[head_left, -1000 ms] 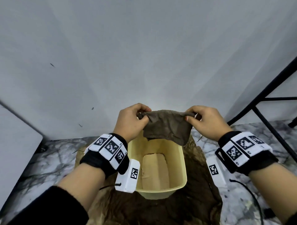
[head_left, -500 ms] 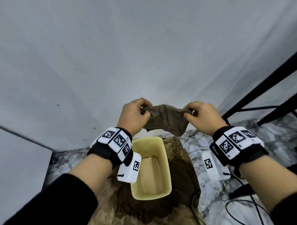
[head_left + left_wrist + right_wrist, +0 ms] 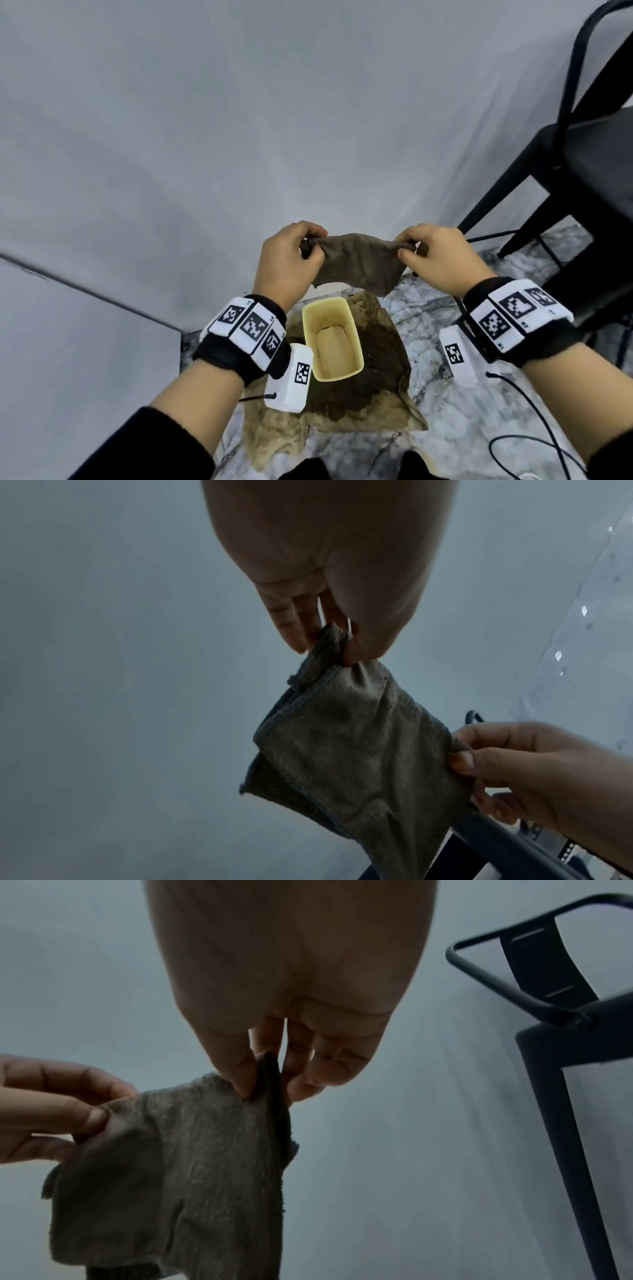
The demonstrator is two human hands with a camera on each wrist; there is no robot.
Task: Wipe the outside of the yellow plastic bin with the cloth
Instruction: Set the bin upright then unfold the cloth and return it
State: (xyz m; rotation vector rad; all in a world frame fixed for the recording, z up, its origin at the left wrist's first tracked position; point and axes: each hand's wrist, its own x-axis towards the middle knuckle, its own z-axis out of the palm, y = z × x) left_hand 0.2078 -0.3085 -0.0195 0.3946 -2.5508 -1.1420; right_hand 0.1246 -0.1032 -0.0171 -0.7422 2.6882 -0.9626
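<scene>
A grey-brown cloth (image 3: 356,263) hangs folded and stretched between both hands, high above the floor. My left hand (image 3: 291,260) pinches its left top corner between thumb and fingers, and my right hand (image 3: 435,257) pinches the right top corner. The left wrist view shows the cloth (image 3: 346,750) hanging from my left hand (image 3: 335,639). In the right wrist view the cloth (image 3: 178,1167) hangs from my right hand (image 3: 267,1080). The yellow plastic bin (image 3: 356,346) stands upright and empty on the floor below, touched by neither hand.
The bin sits on a stained brown mat (image 3: 373,394) laid on a marble-patterned floor (image 3: 445,428). A black metal chair (image 3: 589,178) stands at the right. A grey backdrop (image 3: 239,120) rises behind. Black cables (image 3: 534,442) lie at lower right.
The view has risen and pulled back, so the bin looks smaller and farther below. Both hands have lifted the cloth higher and keep it stretched between them. The chair has come into view.
</scene>
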